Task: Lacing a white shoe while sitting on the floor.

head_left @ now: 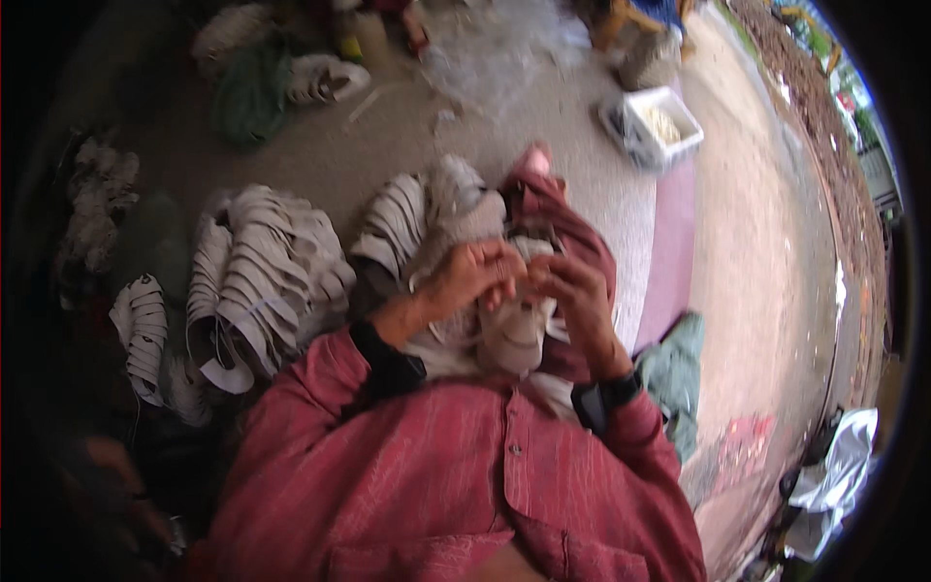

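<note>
My left hand [473, 278] and my right hand [579, 294] meet above my lap, their fingertips pinched close together. Whatever is between the fingers is too small and blurred to make out. Just beneath them lies a pale shoe upper [512, 341], partly covered by the hands. More off-white pieces [467, 225] rest beyond my left hand on my lap. Left of these stands a nested stack of white shoe uppers [393, 221].
A larger stack of uppers [276, 262] sits at the left, with a smaller stack [145, 330] beyond it. Far right is a white tub [669, 126] of pale pieces. Green cloth [676, 373] lies by my right elbow. Another person's hand [116, 466] shows at lower left.
</note>
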Demonstrator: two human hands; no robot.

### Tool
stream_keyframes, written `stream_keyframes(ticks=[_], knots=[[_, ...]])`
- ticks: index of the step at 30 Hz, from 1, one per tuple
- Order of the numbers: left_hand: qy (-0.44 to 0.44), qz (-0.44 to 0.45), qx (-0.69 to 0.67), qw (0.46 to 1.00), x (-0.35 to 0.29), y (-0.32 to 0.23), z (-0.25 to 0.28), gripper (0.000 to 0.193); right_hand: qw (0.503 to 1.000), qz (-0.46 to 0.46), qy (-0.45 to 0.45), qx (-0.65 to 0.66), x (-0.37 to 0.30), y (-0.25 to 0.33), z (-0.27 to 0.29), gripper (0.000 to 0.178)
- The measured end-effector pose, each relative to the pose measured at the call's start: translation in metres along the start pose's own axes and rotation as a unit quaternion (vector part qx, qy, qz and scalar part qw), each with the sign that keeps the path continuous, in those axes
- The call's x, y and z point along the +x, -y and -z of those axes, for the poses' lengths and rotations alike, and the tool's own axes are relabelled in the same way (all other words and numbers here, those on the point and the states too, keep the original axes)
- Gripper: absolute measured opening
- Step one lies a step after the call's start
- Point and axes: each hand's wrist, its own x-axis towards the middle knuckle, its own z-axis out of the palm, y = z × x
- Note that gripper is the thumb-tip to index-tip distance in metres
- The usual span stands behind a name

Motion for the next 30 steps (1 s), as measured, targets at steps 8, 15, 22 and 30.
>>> stream_keyframes(ticks=[8, 15, 22, 30], knots=[[-0.033, 0.0, 0.035, 0.999, 0.012, 0.032, 0.001, 0.016, 0.996, -0.039, 0.008, 0.075, 0.011, -0.018, 0.005, 0.02], [-0.066, -0.01, 0.025, 0.997, 0.007, 0.035, -0.01, 0.016, 0.999, -0.024, -0.01, 0.023, 0.014, -0.02, 0.003, 0.016], [-0.063, -0.025, -0.006, 0.998, 0.011, 0.039, -0.005, 0.014, 0.999, -0.038, 0.009, 0.02, 0.014, -0.01, 0.0, 0.018], [-0.033, -0.024, 0.036, 0.999, 0.008, 0.036, -0.005, 0.014, 0.999, -0.035, -0.003, 0.038, 0.015, -0.016, 0.001, 0.017]])
